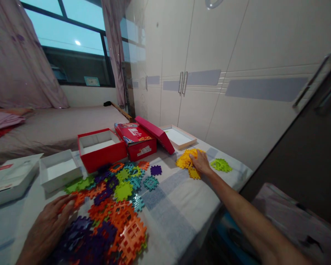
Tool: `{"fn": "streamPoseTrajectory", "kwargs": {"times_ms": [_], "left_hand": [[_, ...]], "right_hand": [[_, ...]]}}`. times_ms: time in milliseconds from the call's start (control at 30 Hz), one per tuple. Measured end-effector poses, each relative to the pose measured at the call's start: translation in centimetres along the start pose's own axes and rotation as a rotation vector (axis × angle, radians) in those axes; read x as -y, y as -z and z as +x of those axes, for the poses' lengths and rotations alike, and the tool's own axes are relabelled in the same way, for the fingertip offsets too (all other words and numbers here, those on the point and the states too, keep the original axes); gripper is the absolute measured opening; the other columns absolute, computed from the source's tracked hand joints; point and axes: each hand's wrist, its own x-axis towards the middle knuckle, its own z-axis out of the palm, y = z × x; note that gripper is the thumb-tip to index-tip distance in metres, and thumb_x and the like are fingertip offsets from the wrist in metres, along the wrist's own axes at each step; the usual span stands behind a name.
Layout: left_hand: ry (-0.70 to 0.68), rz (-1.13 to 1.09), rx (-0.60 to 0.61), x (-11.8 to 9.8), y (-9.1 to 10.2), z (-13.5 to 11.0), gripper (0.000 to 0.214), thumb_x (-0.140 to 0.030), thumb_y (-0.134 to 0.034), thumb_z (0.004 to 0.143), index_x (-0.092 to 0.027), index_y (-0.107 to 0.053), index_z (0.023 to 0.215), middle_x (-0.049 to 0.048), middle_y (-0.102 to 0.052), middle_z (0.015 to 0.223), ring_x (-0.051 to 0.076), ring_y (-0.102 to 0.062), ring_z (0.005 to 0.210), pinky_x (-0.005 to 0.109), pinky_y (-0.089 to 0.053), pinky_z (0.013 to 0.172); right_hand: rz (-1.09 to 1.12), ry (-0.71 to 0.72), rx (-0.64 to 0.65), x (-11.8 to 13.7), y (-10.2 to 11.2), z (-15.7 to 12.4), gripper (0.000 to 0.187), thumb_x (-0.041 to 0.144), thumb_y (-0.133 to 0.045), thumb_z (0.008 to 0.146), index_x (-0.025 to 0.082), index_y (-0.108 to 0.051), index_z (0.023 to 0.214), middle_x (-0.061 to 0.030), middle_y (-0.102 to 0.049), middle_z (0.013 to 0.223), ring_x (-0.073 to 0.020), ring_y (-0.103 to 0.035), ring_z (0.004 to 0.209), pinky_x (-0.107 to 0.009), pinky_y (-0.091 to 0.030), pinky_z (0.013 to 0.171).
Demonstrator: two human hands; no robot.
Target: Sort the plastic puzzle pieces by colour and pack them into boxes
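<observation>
A mixed heap of notched, interlocking plastic building pieces [124, 191] in orange, green, teal and purple spreads over the cloth-covered table. At its left edge lies my left hand [51, 222], fingers stretched forward and touching orange pieces [78, 200]; it appears to grip nothing. My right arm reaches far across the table. My right hand [200, 162] is closed over a pile of yellow building pieces [186, 160], thumb on top of them and the other fingertips hidden. Just right of that hand sits a small pile of light green pieces [221, 165].
Behind the heap stand an open red box [102, 158], a white open box [59, 171] and a printed red box [140, 149] with a red lid [156, 134] leaning on it. A shallow tray [191, 141] lies near the wardrobe [206, 114]. A white carton [13, 180] is at left.
</observation>
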Motion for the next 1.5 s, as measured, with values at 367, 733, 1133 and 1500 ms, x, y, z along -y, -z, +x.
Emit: {"fn": "streamPoseTrajectory", "kwargs": {"times_ms": [367, 733, 1133, 1500], "left_hand": [[0.078, -0.137, 0.024, -1.5, -0.1, -0.7, 0.055, -0.046, -0.028, 0.085, -0.011, -0.065, 0.105, 0.0140, -0.061, 0.115, 0.025, -0.054, 0.112, 0.040, -0.039, 0.102], [0.081, -0.141, -0.015, -1.4, -0.7, -0.7, 0.043, -0.036, -0.033, 0.089, -0.014, -0.065, 0.105, 0.0115, -0.060, 0.113, 0.024, -0.054, 0.109, 0.039, -0.041, 0.099], [0.065, -0.110, -0.051, -1.6, -1.2, -0.5, 0.035, -0.030, -0.036, 0.090, -0.017, -0.066, 0.102, 0.0090, -0.061, 0.110, 0.022, -0.054, 0.107, 0.037, -0.041, 0.099], [0.061, -0.093, -0.041, -1.8, -1.2, -0.5, 0.037, -0.028, -0.035, 0.090, -0.014, -0.065, 0.106, 0.0107, -0.061, 0.112, 0.023, -0.053, 0.109, 0.037, -0.040, 0.099]], "right_hand": [[0.309, 0.502, 0.214, 9.2, -0.1, -4.9, 0.040, 0.033, -0.047, 0.084, 0.015, -0.059, 0.119, -0.0128, -0.061, 0.118, -0.0230, -0.057, 0.106, -0.036, -0.044, 0.093], [0.318, 0.963, 0.353, 20.0, -3.0, -13.0, 0.041, 0.036, -0.066, 0.078, 0.017, -0.061, 0.113, -0.0102, -0.058, 0.107, -0.0228, -0.052, 0.102, -0.037, -0.041, 0.090], [0.691, 0.510, 0.244, 18.2, -3.7, -10.0, 0.024, 0.044, -0.051, 0.077, 0.020, -0.053, 0.078, -0.0006, -0.057, 0.070, -0.0148, -0.051, 0.063, -0.027, -0.038, 0.061], [0.631, 0.635, 0.438, 18.8, -4.2, -10.2, 0.022, 0.043, -0.050, 0.077, 0.021, -0.054, 0.076, -0.0009, -0.060, 0.075, -0.0155, -0.055, 0.068, -0.028, -0.041, 0.064]]}}
